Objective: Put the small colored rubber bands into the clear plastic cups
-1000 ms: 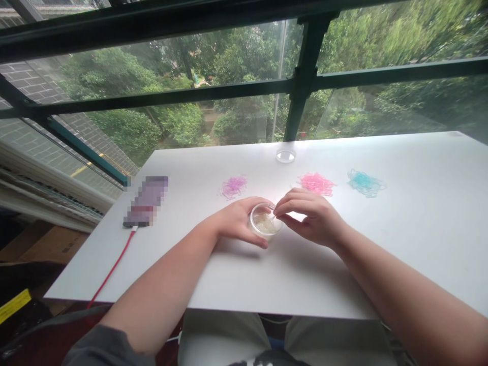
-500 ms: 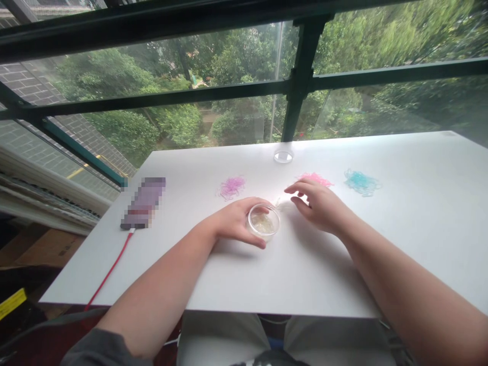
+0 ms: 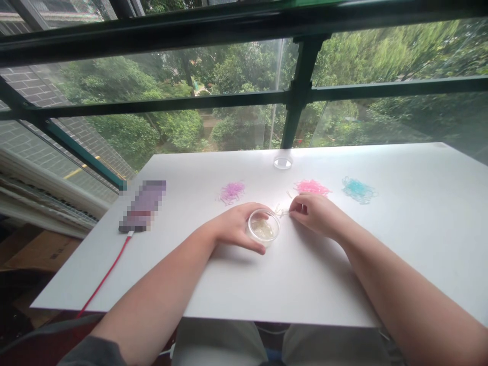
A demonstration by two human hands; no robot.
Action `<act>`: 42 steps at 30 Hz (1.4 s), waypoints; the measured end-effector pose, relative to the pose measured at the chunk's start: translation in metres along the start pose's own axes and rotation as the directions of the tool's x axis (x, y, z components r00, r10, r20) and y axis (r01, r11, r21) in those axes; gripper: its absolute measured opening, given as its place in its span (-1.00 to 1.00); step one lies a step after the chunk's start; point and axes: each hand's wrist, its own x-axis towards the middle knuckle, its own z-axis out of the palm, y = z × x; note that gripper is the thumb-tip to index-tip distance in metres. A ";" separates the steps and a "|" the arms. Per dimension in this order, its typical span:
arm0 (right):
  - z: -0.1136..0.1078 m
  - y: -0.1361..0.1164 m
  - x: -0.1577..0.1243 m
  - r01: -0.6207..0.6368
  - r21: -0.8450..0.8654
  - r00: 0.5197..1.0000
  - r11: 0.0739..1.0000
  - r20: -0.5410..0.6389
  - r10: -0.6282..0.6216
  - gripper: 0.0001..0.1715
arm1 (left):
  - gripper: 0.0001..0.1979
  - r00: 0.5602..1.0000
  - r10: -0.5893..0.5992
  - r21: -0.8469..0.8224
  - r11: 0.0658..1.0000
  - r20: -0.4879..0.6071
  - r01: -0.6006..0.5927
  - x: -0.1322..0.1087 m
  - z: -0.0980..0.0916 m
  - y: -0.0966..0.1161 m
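Observation:
My left hand (image 3: 240, 227) is wrapped round the side of a clear round tub (image 3: 264, 226), fingers behind and thumb in front. Pale, thin pieces lie inside the tub. Just right of it, my right hand (image 3: 312, 213) has its thumb and index finger pinched at the tabletop on a thin whitish strip (image 3: 285, 213). Several more whitish strips (image 3: 279, 207) lie between the tub and these fingertips. They look like small bands, but their kind is too small to make out. A pile of thin pink pieces (image 3: 311, 187) lies right behind my right hand.
A purple pile (image 3: 232, 192) and a teal pile (image 3: 358, 189) of similar thin pieces lie on the white table (image 3: 229, 290). A clear round lid (image 3: 282, 162) rests at the back edge. On the left is a blurred phone (image 3: 144, 206) with a red cable (image 3: 109, 269).
My right hand has come down to the table, and its open fingers have closed into a pinch at the whitish strips. My left hand still holds the tub. The view has tilted slightly.

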 end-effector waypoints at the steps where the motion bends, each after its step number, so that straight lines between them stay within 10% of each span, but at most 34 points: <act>1: 0.000 0.000 0.000 -0.001 0.001 1.000 1.000 0.007 0.001 -0.88 | -0.26 1.000 -0.001 0.001 1.000 0.003 0.001 0.000 0.000 0.000; 34: 0.002 -0.005 -0.003 0.003 0.062 0.998 0.998 -0.064 0.001 -0.84 | -0.26 1.000 -0.004 -0.048 0.999 -0.002 0.004 0.000 0.001 0.001; 42: 0.003 -0.018 -0.009 0.277 0.234 0.951 0.932 -0.206 -0.231 -0.96 | -0.27 1.000 -0.004 -0.013 1.000 0.000 0.004 0.001 0.001 0.002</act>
